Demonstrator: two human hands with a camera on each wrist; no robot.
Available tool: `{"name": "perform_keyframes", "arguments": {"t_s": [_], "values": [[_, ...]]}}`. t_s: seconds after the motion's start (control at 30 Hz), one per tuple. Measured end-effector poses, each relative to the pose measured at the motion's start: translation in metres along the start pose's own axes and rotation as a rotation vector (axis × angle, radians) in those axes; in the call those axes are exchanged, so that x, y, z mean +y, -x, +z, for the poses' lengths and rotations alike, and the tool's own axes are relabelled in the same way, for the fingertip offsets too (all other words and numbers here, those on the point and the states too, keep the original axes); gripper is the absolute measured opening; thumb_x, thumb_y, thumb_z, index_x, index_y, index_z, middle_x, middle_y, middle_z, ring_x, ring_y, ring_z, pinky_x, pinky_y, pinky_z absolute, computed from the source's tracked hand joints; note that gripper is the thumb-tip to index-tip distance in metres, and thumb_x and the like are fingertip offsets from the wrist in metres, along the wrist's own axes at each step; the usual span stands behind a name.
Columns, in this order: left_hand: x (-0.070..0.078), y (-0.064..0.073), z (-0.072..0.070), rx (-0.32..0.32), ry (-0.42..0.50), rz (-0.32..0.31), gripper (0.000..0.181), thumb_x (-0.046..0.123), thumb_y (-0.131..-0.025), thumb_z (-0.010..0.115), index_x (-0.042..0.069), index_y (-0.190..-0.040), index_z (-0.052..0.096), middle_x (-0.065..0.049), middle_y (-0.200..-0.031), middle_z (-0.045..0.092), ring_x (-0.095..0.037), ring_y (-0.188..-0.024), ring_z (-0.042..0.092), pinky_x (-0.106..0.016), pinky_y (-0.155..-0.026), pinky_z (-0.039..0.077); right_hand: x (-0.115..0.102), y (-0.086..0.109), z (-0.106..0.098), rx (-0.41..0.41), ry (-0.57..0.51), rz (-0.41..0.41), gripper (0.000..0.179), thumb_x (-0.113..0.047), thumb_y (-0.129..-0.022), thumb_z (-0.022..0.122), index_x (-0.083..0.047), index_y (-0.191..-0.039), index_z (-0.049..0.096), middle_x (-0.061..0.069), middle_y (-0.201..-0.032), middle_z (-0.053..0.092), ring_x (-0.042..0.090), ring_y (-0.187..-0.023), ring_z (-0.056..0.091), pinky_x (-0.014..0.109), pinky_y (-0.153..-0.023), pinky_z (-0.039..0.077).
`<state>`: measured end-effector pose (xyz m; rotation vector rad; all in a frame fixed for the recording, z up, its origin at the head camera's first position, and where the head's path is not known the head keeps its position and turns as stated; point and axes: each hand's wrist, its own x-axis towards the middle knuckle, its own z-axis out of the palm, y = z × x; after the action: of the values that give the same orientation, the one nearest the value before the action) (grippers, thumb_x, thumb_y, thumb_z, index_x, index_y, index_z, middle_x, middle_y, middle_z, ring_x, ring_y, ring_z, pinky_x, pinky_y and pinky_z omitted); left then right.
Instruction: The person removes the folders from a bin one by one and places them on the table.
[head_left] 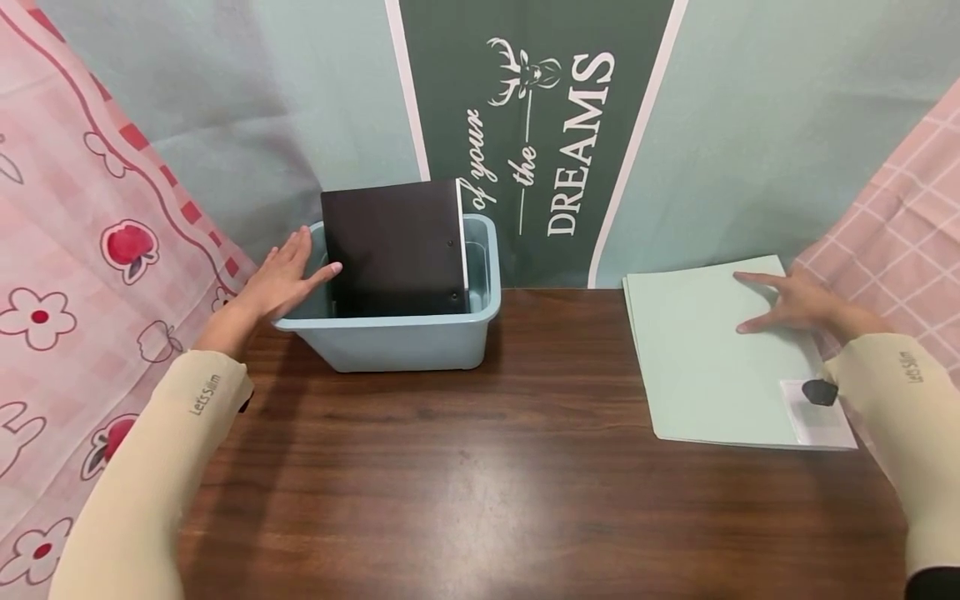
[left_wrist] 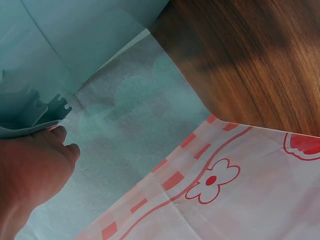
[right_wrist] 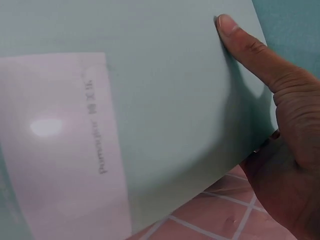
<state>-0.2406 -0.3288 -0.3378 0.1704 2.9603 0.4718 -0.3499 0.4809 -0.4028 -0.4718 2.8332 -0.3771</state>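
Note:
A light blue plastic bin [head_left: 397, 343] stands on the table with a black folder [head_left: 397, 242] upright in it. My left hand [head_left: 281, 275] holds the bin's left rim, thumb reaching over the inside and fingers along the outer side. In the left wrist view the left hand [left_wrist: 37, 167] has its finger ends against the rim, partly hidden. To the right lie pale green folders [head_left: 705, 358], stacked, with a clear label pocket [head_left: 810, 425] in a corner. My right hand [head_left: 810, 304] grips their right edge, its thumb [right_wrist: 245, 47] on top; the other fingers are mostly hidden in the right wrist view.
The brown wooden table [head_left: 465, 467] spreads in front of the bin and folders. A green cloth [head_left: 540, 150] with lettering hangs behind. Pink patterned cloths border the left [head_left: 75, 250] and right [head_left: 911, 225] sides.

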Motion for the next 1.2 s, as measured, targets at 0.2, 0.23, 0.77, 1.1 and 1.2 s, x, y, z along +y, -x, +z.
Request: {"name": "perform_keyframes", "arguments": {"t_s": [0.2,0.23,0.77,1.1,1.2], "values": [[-0.001,0.000,0.001,0.003,0.004,-0.001,0.101,0.070,-0.108,0.031,0.002,-0.165,-0.018,-0.016,-0.174,-0.021,-0.036,-0.163,-0.015,-0.057,-0.130,-0.010,0.006,-0.001,0.006,0.024,0.005,0.019,0.114,-0.040,-0.077,0.096,-0.001,-0.163,0.033,0.026,-0.103,0.034,0.034,-0.086,0.036,0.046,-0.074,0.038],[-0.001,0.001,0.001,0.004,0.005,0.000,0.101,0.070,-0.108,0.031,0.002,-0.165,-0.018,-0.017,-0.174,-0.021,-0.036,-0.163,-0.015,-0.057,-0.130,-0.011,0.007,-0.002,0.007,0.025,0.000,0.020,0.114,-0.040,-0.076,0.096,-0.001,-0.163,0.033,0.026,-0.105,0.033,0.034,-0.085,0.036,0.046,-0.073,0.038],[-0.001,0.001,0.000,0.008,0.006,0.002,0.102,0.070,-0.107,0.032,0.002,-0.165,-0.016,-0.017,-0.175,-0.019,-0.037,-0.163,-0.014,-0.058,-0.130,-0.009,0.023,-0.001,0.013,0.007,-0.006,0.048,0.122,-0.040,-0.076,0.096,0.001,-0.165,0.024,0.057,-0.141,0.033,0.060,-0.108,0.050,0.080,-0.096,0.040],[-0.001,0.001,0.000,0.010,0.004,-0.001,0.102,0.071,-0.107,0.032,0.002,-0.165,-0.016,-0.018,-0.175,-0.018,-0.037,-0.163,-0.014,-0.057,-0.130,-0.010,0.031,0.002,0.017,-0.024,0.050,0.064,0.116,-0.043,-0.079,0.093,0.005,-0.161,0.028,0.059,-0.147,0.022,0.073,-0.127,0.034,0.085,-0.103,0.029],[0.000,0.002,0.000,0.015,0.009,-0.001,0.102,0.071,-0.107,0.032,0.002,-0.166,-0.016,-0.017,-0.175,-0.017,-0.037,-0.163,-0.013,-0.058,-0.130,-0.009,0.031,0.003,0.017,-0.012,0.081,0.045,0.114,-0.044,-0.078,0.093,0.008,-0.158,0.032,0.059,-0.143,0.028,0.070,-0.125,0.040,0.082,-0.102,0.034]]}}
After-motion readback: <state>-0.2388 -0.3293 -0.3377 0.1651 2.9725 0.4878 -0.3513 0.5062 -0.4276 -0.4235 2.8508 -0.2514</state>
